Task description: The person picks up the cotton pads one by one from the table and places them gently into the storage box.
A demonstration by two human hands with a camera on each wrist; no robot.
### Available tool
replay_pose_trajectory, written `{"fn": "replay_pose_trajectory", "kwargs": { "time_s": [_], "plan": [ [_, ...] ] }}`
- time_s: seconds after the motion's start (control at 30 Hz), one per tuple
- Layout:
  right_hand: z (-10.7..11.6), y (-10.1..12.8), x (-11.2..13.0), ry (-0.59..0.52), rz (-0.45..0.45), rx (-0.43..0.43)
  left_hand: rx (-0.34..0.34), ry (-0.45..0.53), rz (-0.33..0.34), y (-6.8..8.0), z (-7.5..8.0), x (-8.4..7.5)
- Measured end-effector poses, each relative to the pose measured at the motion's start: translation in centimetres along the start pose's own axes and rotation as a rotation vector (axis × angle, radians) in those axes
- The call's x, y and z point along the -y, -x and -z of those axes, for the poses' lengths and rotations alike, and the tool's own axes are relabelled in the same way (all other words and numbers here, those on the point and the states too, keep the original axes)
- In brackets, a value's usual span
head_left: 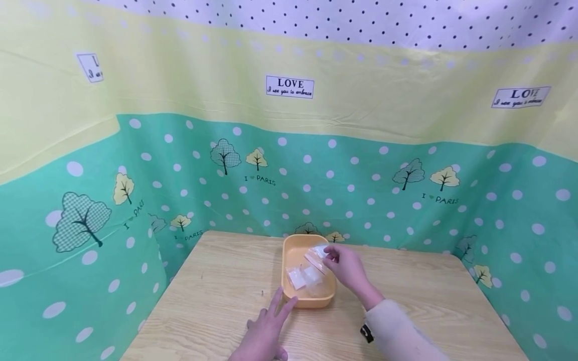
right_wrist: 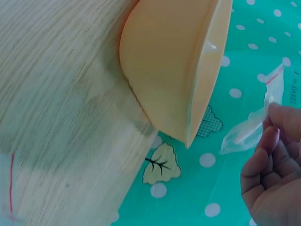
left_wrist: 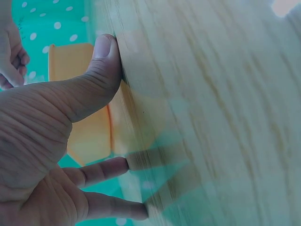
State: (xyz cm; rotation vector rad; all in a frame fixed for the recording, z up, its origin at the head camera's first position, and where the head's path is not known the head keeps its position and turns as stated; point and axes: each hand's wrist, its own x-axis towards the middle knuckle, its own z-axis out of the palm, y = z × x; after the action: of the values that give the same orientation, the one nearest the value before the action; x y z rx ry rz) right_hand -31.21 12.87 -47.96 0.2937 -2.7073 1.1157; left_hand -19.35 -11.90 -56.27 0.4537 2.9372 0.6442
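Note:
An orange plastic tray stands on the table with several small clear zip bags of white contents in it. Above its right side, my right hand pinches another small zip bag between thumb and index finger. This bag has a red line along its top, and the other fingers are curled in. My left hand rests beside the tray's near left corner with fingers spread. In the left wrist view, the thumb and fingertips of the left hand touch the tabletop.
The wood-grain table is bounded behind and at both sides by a green and yellow patterned curtain. At the right wrist view's left edge, part of a clear bag with a red line lies on the table. A small dark mark shows left of the tray.

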Motion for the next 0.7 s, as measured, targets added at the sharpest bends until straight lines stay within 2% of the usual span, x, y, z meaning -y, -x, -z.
{"fn": "replay_pose_trajectory", "kwargs": {
  "time_s": [0.13, 0.27, 0.4, 0.7],
  "plan": [
    [-1.0, -0.9, 0.3, -0.007, -0.016, -0.04, 0.0, 0.007, 0.0, 0.1, 0.1, -0.1],
    [-1.7, -1.3, 0.5, -0.086, -0.026, -0.061, -0.007, 0.01, -0.01, 0.2, 0.0, -0.2],
    [-1.9, -1.1, 0.3, -0.132, -0.022, -0.041, -0.003, 0.008, -0.014, 0.2, 0.1, -0.3],
    [-1.6, -0.4, -0.9, -0.125, -0.044, 0.004, 0.035, 0.031, 0.033, -0.2, 0.1, -0.3]
  ]
}}
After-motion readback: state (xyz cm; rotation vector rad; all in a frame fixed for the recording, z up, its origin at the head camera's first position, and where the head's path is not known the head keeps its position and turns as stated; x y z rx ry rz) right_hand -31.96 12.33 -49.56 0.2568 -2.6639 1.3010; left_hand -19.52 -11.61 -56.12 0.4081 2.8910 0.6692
